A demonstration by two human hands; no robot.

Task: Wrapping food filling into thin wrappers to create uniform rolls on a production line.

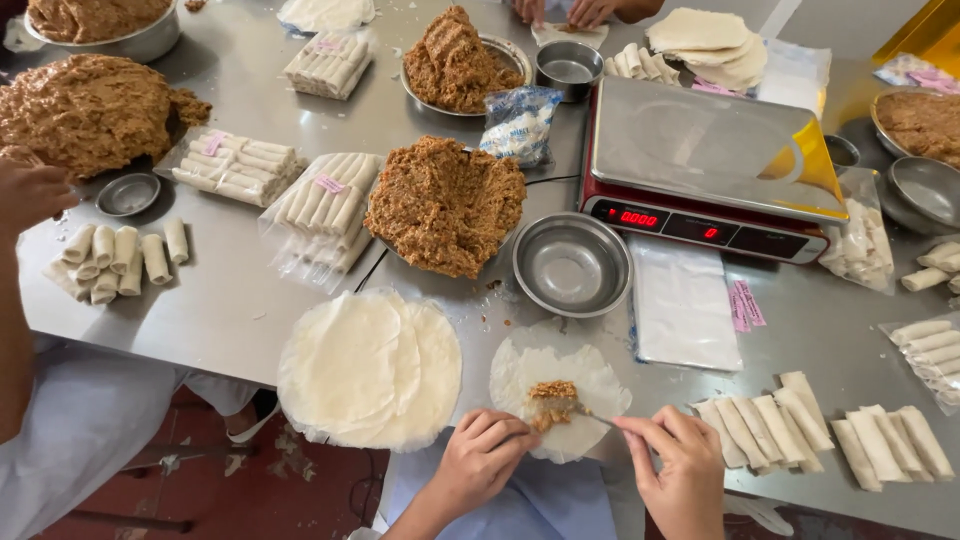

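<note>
Lying flat at the near edge of the steel table (230, 300), a round wrapper (560, 385) carries a small heap of brown filling (552, 400) just below its middle. The left hand (480, 460) rests on the wrapper's lower left edge, fingers curled and bunched right beside the filling. The right hand (685, 470) sits just off the wrapper's right edge, fingers pinched on a thin utensil (598, 420) whose tip reaches in to the filling. So the filling lies between the two hands, nearer the left.

Left of the wrapper, a stack of wrappers (370, 370) overhangs the table edge. Behind it stands an empty steel bowl (572, 265), and beside that a large mound of filling (445, 205). A scale (705, 170) with a steel pan sits further right. Finished rolls (820, 430) lie in a row just right of the right hand. Bagged rolls (325, 205) lie left of the mound. Another person's arm (25, 200) shows at the far left, and a third person's hands (565, 12) at the far edge.
</note>
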